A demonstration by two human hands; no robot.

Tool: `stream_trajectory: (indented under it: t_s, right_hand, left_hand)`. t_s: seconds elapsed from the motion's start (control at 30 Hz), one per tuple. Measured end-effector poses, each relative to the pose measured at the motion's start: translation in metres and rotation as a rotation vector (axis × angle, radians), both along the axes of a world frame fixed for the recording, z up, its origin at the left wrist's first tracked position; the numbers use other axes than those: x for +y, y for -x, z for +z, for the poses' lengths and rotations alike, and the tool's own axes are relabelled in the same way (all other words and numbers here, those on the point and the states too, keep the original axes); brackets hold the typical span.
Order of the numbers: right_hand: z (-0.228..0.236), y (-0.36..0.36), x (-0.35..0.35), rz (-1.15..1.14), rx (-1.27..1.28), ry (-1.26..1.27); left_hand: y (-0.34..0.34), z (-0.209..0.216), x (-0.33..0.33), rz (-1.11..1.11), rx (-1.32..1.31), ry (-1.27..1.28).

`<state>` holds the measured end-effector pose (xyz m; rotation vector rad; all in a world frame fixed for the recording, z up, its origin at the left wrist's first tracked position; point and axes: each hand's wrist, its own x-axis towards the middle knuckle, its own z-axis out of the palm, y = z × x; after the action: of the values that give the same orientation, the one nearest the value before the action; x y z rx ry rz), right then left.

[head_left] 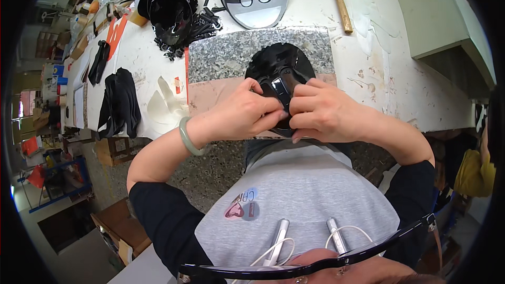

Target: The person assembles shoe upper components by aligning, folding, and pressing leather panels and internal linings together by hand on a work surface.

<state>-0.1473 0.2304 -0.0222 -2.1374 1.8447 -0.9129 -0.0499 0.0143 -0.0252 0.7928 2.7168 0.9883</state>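
A glossy black leather-like piece (284, 58) with a rounded, notched far end lies across a board in front of me. A narrow shiny black strap (282, 85) runs over its middle. My left hand (250, 106) grips the piece from the left, thumb and fingers pinched close to the strap. From the right, my right hand (321, 109) holds it too, with curled fingers pressed to the strap's right side. The fingertips of both hands nearly meet at the piece's near part, which they partly cover. A pale green bangle (190, 135) circles my left wrist.
The speckled stone slab (221, 52) lies just beyond my hands. A hammer (341, 2) rests at the far right, near a pale box-like stand (436, 16). Shiny black pieces (171, 16) are piled at the far left; black fabric-like pieces (120, 100) and cream cut-outs (165, 104) lie left.
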Motion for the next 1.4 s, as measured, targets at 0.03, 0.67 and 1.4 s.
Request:
stream_trajectory:
  t_s: [0.03, 0.67, 1.4]
  right_hand:
    - [0.0, -0.003, 0.0, 0.004, -0.001, -0.002]
    - [0.001, 0.013, 0.012, 0.043, -0.213, -0.217]
    - [-0.015, -0.011, -0.001, 0.03, -0.136, -0.04]
  left_hand:
    - [0.001, -0.003, 0.002, 0.004, -0.001, -0.002]
    - [0.007, 0.015, -0.007, -0.153, -0.318, -0.116]
    - [-0.008, 0.015, -0.006, -0.179, -0.204, -0.075]
